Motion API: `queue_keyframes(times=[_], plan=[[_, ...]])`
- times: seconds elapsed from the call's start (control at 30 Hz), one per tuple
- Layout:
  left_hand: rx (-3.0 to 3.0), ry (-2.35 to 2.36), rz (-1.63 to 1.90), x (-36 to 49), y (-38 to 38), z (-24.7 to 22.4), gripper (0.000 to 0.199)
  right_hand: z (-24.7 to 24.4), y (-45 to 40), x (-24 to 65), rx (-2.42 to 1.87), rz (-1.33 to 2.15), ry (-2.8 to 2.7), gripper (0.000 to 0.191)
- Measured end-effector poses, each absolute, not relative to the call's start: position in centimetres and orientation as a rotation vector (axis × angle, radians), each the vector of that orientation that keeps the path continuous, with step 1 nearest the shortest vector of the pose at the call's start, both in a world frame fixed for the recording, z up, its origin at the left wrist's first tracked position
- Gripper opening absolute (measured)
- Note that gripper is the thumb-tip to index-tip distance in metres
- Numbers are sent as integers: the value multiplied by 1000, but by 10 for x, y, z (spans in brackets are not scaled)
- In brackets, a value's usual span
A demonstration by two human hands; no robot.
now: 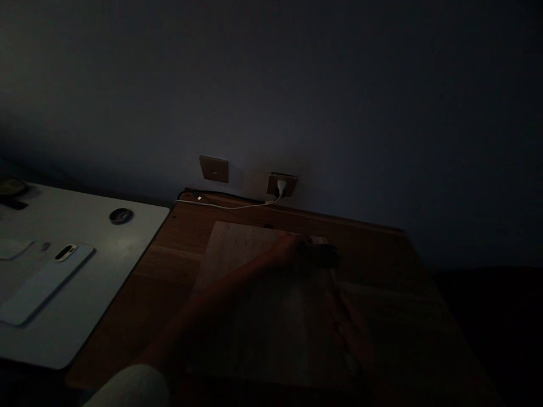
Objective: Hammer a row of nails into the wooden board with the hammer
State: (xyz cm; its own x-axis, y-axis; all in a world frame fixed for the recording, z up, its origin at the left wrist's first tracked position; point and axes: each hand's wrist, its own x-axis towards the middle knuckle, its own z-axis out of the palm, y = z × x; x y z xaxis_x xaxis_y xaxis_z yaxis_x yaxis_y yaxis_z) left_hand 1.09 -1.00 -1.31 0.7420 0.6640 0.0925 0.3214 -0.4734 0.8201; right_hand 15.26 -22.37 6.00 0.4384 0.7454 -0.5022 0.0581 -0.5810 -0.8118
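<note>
The view is very dark. A pale wooden board lies on the brown wooden table. My left hand reaches across the board to its far right part, fingers wrapped round a dark object whose kind I cannot make out. Near the board's right edge is my right hand, its fingers stretched forward along that edge. Shadow hides whatever lies under its palm.
A white table on the left bears a phone, a dark round ring and a dark item at its far corner. A white cable runs along the wall to a plug in a socket. Another wall plate is beside it.
</note>
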Motion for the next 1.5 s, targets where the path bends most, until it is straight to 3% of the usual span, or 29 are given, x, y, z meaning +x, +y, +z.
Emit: queue_keyframes(times=[0.1,0.27,0.47,0.73,0.97,1.13,1.5], plan=[[2095,760,502,11,-10,-11,41,70,-214,147,-1919,1197,-682,82],[2101,754,474,9,-13,-6,43,88,-203,150,-1808,1139,-753,68],[2118,768,470,10,-13,-4,43,67,-202,142,-1934,1105,-754,78],[2132,752,447,10,-13,-2,48,71,-210,151,-1802,1025,-660,67],[2145,754,448,12,-11,-4,48,65,-211,143,-1913,1085,-651,77],[2145,745,449,10,-12,-5,49,82,-214,140,-1802,1003,-732,69],[2120,733,505,10,-12,-8,47,65,-210,136,-1909,1055,-703,71]])
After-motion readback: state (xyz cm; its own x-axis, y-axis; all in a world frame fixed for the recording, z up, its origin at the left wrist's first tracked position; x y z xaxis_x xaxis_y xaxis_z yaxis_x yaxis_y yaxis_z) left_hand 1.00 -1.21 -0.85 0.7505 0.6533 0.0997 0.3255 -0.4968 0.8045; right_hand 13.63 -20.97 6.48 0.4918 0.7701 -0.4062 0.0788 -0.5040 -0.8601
